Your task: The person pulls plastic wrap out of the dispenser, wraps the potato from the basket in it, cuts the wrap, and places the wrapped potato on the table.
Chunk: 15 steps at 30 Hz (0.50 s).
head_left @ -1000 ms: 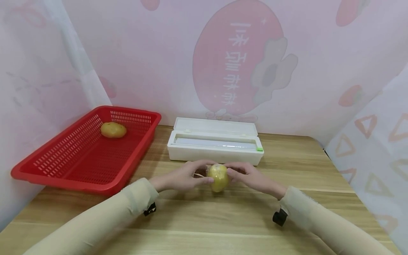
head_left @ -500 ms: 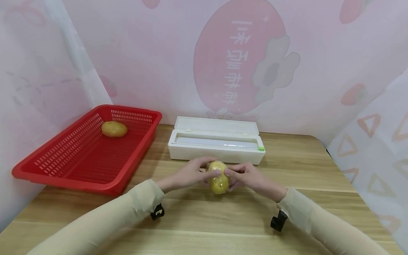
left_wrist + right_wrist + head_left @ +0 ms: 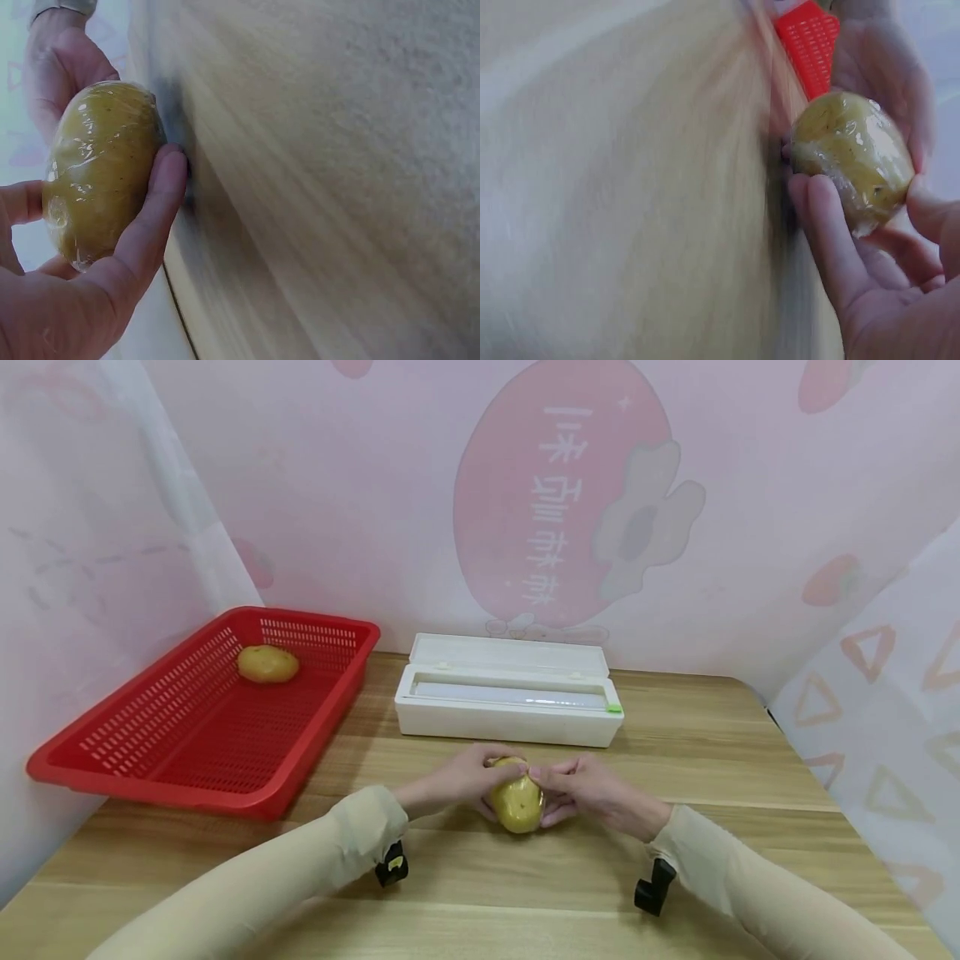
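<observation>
Low in the middle of the frame, the left hand [image 3: 457, 781] and right hand [image 3: 581, 789] curl their fingers around a wrapped potato [image 3: 517, 802] on the wooden table [image 3: 480, 877]. Behind sits a white cling-film box [image 3: 508, 702]. At left, a red basket [image 3: 150, 752] holds another potato [image 3: 267, 664].

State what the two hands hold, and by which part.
A wrapped potato, gripped at its sides by left hand and right hand.

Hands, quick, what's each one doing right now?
Left hand: closed round the wrapped potato.
Right hand: closed round the same potato.
</observation>
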Tool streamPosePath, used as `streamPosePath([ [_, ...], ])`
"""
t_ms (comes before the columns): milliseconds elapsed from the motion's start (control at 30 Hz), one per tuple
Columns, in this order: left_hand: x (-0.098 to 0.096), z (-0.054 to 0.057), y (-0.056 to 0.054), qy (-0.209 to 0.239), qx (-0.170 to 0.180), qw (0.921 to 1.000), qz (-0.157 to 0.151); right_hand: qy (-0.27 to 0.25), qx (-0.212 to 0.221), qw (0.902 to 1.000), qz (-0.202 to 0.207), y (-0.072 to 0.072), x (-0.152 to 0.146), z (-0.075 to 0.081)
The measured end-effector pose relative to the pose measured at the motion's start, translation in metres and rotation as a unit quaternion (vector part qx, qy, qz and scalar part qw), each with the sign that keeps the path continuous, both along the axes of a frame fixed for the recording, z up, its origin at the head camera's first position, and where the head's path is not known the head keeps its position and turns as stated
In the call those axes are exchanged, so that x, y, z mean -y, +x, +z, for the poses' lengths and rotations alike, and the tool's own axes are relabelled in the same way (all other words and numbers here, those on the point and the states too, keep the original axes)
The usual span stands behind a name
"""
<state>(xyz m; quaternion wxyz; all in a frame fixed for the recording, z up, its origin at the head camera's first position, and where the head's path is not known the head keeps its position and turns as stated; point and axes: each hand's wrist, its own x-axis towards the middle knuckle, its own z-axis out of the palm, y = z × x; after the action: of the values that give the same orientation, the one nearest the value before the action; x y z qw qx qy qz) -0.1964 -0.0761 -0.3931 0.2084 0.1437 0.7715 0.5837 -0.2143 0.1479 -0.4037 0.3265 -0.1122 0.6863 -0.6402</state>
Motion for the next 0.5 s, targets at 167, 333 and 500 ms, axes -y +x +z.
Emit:
streamPosePath([
  [167, -0.001, -0.002, -0.003, -0.025, -0.013, 0.9995, -0.014, -0.006, 0.032, 0.9989, -0.034, 0.007, 0.003, 0.003],
  [333, 0.001, -0.003, -0.004, -0.044, -0.023, 0.9988, -0.004, 0.008, 0.029, 0.9980, -0.056, 0.011, 0.004, 0.004],
  [500, 0.003, -0.004, -0.001, -0.072, -0.052, 0.9958, 0.022, 0.052, -0.011, 0.9966, -0.062, 0.013, 0.005, 0.004],
])
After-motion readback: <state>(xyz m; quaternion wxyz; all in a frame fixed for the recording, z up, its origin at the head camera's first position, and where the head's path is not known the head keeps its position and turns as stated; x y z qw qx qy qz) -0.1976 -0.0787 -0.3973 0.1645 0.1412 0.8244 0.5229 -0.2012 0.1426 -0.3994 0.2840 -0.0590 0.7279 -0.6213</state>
